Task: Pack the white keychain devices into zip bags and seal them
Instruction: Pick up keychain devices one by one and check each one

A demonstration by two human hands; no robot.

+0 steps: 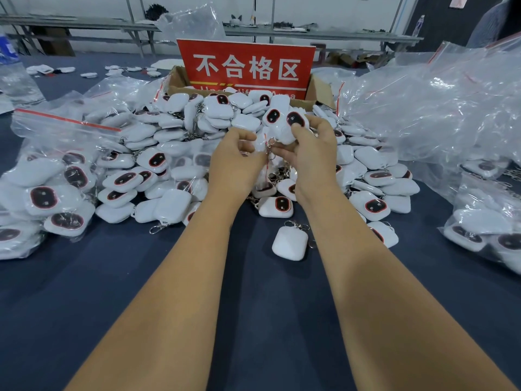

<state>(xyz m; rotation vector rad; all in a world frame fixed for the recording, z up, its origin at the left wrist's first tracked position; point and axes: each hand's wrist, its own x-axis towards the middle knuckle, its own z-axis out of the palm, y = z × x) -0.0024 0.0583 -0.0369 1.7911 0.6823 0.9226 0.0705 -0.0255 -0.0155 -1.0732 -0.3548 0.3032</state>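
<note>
Both hands meet above a big heap of white keychain devices (pixel 180 165) with dark oval faces. My left hand (pixel 236 162) and my right hand (pixel 310 148) together hold a small clear zip bag (pixel 279 124) with two devices inside. The bag's red-striped mouth and a metal keyring (pixel 269 146) sit between my fingertips, where both hands pinch it. One loose device (pixel 289 242) lies face down on the dark blue table (pixel 253 320) near my right forearm.
Filled zip bags (pixel 50 193) lie at the left and more at the right (pixel 485 230). A pile of empty clear bags (pixel 439 108) rises at the right. Behind the heap stands a cardboard box (pixel 320 88) with a red sign (pixel 246 67).
</note>
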